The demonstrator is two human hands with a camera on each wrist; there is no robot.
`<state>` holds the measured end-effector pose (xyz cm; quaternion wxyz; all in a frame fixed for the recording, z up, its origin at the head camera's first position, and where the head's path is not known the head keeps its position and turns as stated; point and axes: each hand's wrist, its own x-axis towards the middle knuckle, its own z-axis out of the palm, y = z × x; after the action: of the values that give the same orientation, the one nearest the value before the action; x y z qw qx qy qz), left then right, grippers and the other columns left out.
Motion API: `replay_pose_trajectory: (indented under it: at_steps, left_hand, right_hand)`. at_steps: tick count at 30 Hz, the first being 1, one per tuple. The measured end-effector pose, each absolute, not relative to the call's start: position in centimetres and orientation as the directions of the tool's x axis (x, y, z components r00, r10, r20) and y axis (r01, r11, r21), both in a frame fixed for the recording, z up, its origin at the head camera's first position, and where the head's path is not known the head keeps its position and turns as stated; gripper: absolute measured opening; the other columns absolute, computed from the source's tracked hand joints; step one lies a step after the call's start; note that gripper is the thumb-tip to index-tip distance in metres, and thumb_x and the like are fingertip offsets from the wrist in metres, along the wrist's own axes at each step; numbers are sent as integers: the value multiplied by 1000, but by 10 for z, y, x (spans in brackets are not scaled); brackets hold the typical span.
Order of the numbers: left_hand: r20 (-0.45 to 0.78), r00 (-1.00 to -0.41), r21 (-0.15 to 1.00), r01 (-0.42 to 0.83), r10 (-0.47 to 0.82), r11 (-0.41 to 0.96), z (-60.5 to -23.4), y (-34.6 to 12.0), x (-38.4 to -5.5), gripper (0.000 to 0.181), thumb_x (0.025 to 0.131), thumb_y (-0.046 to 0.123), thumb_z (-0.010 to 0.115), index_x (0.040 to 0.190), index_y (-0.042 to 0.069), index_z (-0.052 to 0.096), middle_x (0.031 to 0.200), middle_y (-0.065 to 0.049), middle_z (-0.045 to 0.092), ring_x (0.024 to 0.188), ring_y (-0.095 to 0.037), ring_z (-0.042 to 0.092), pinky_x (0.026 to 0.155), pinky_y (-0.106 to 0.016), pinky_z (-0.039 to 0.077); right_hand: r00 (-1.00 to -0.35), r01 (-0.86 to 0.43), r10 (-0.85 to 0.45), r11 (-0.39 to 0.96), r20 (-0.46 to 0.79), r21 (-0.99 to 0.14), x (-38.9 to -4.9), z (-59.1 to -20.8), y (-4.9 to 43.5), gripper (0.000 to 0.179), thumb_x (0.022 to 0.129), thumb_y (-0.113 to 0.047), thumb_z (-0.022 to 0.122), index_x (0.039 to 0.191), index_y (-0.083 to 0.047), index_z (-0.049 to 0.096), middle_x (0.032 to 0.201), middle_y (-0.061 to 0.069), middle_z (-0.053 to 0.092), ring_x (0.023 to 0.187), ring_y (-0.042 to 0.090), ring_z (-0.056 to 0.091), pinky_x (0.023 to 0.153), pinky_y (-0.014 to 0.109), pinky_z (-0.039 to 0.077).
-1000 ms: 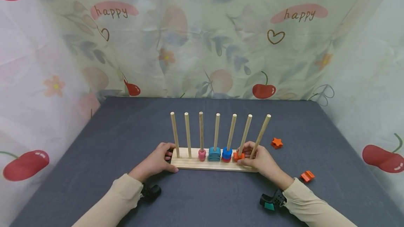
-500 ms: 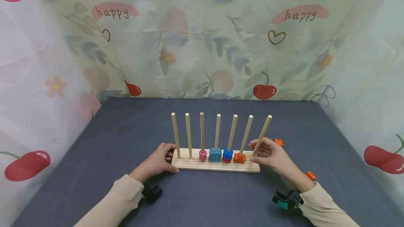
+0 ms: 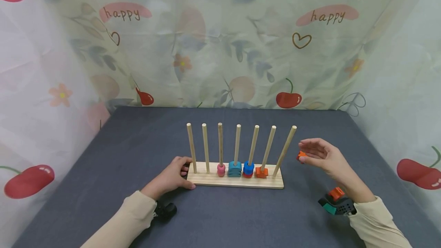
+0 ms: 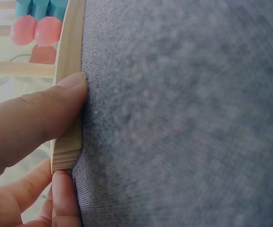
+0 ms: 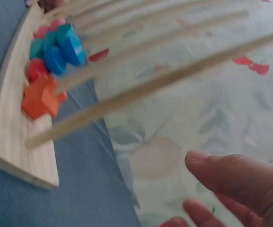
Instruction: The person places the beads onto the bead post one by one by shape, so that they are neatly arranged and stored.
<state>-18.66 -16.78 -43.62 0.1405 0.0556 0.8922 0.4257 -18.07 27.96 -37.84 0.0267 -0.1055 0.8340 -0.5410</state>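
A wooden pegboard (image 3: 206,179) with several upright pegs stands mid-table. My left hand (image 3: 170,177) grips its left end; the left wrist view has the thumb (image 4: 46,109) along the front edge and fingers at the end. Pink beads (image 3: 221,170), teal wavy pieces (image 3: 234,169), a blue piece (image 3: 248,168) over a red one and an orange star (image 3: 262,172) sit low on separate pegs. My right hand (image 3: 327,160) is held over the table right of the board, thumb and fingers apart. Another orange star (image 3: 301,155) shows by its fingertips, partly covered.
An orange block (image 3: 336,193) lies at the right, partly hidden behind the black wrist camera (image 3: 339,205). Tall pegs such as the rightmost peg (image 3: 285,150) stick up and lean. Patterned cloth (image 3: 220,49) hangs behind the dark table (image 3: 155,133).
My right hand has let go of the orange star on the sixth peg and moved right to the loose orange star. My left hand and the board have stayed put.
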Motion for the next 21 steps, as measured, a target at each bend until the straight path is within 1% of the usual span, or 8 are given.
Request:
replay_pose_trajectory:
  at_steps: [3, 6, 8, 9, 11, 13, 18, 21]
  left_hand:
    - [-205, -954, 773, -22, 217, 634, -437, -168, -187, 80, 66, 6, 89, 135, 0, 49, 124, -14, 43, 107, -23, 51, 96, -42, 47]
    - [-206, -955, 773, -24, 215, 634, -437, -168, -187, 80, 65, 6, 89, 135, 1, 49, 124, -14, 43, 107, -23, 51, 96, -42, 47]
    - [-207, -954, 773, -25, 215, 633, -437, -168, -187, 80, 65, 6, 89, 135, 1, 49, 124, -14, 43, 107, -23, 51, 96, -42, 47]
    - [-208, -954, 775, -26, 216, 632, -436, -168, -187, 80, 65, 6, 89, 135, 1, 49, 124, -14, 43, 107, -23, 51, 96, -42, 47]
    - [-209, -954, 776, -26, 217, 630, -436, -168, -187, 80, 66, 6, 89, 135, 1, 49, 124, -13, 43, 107, -23, 51, 96, -42, 47]
    - [-210, -953, 776, -26, 219, 631, -436, -168, -187, 79, 66, 6, 89, 135, 2, 50, 124, -13, 44, 108, -23, 51, 97, -42, 47]
    - [-211, -953, 772, -27, 217, 635, -436, -168, -187, 79, 66, 7, 89, 135, 2, 50, 124, -13, 44, 107, -23, 51, 96, -42, 47]
    - [-212, -953, 773, -29, 216, 633, -436, -168, -187, 80, 66, 6, 89, 135, 2, 49, 124, -13, 43, 108, -23, 51, 96, -42, 47]
  right_hand:
    - [-979, -99, -202, 436, 10, -895, -187, -379, 286, 53, 90, -22, 70, 133, 0, 48, 118, -14, 60, 105, -8, 59, 83, 15, 52]
    - [-983, -46, -179, 502, -52, -863, -193, -380, 290, 56, 91, -29, 69, 136, -5, 47, 131, 3, 58, 114, 4, 59, 86, 21, 52]
    - [-984, -25, -162, 532, -72, -846, -196, -382, 291, 59, 91, -31, 68, 138, -5, 46, 138, 16, 52, 122, 19, 56, 93, 32, 51]
    - [-985, -10, -149, 542, -84, -840, -198, -384, 291, 60, 91, -32, 69, 139, -5, 45, 141, 20, 49, 126, 26, 53, 97, 38, 50]
    - [-986, 9, -132, 554, -99, -832, -202, -387, 293, 64, 90, -32, 69, 141, -2, 43, 144, 24, 45, 131, 37, 46, 101, 50, 45]
    - [-986, 23, -123, 556, -110, -831, -205, -391, 294, 66, 91, -29, 69, 142, 1, 41, 145, 26, 41, 133, 42, 41, 103, 57, 41]
    - [-984, 43, -114, 597, -138, -801, -215, -403, 298, 65, 91, -21, 68, 142, 6, 39, 144, 30, 41, 130, 45, 43, 101, 56, 43]
    - [-980, 60, -109, 634, -166, -771, -219, -410, 301, 67, 89, -21, 70, 141, 7, 39, 140, 32, 43, 125, 45, 48, 97, 54, 46]
